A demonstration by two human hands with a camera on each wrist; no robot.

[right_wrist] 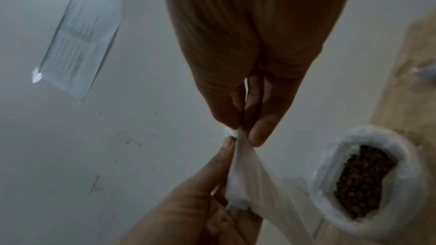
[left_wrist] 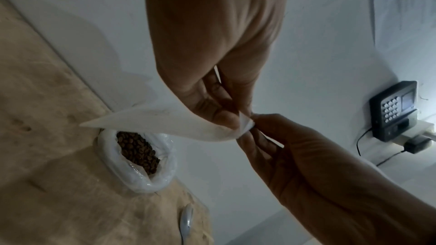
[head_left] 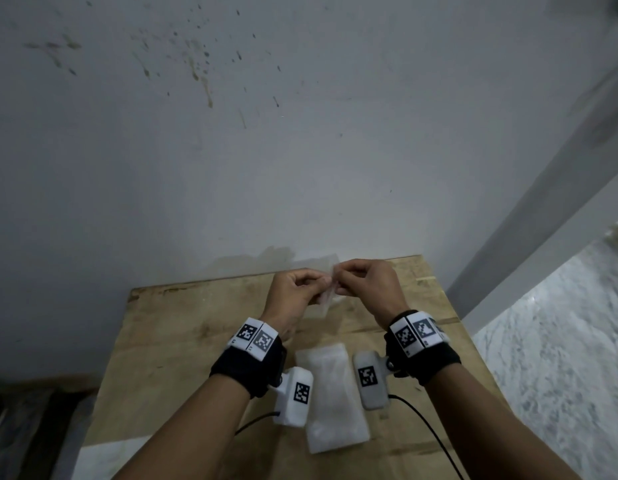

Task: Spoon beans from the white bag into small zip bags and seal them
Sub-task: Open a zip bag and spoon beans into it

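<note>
A small clear zip bag [head_left: 326, 301] is held up above the wooden table [head_left: 183, 341]. My left hand [head_left: 323, 280] and right hand [head_left: 342, 282] both pinch its top edge, fingertips nearly touching. In the left wrist view the left hand [left_wrist: 233, 116] grips one corner of the zip bag [left_wrist: 165, 122], and the right hand [left_wrist: 254, 124] pinches beside it. The white bag [left_wrist: 162, 178] stands open below, with brown beans [left_wrist: 138, 148] inside. The right wrist view shows the zip bag [right_wrist: 245, 174], the white bag [right_wrist: 330, 157] and its beans [right_wrist: 363, 180]. The head view does not show the white bag.
A stack of empty zip bags [head_left: 332, 393] lies flat between my forearms. A glossy white object [left_wrist: 186, 219], perhaps the spoon, lies on the table near the bean bag. The table's far edge meets the wall [head_left: 300, 133]. A keypad device [left_wrist: 394, 111] is mounted on the wall.
</note>
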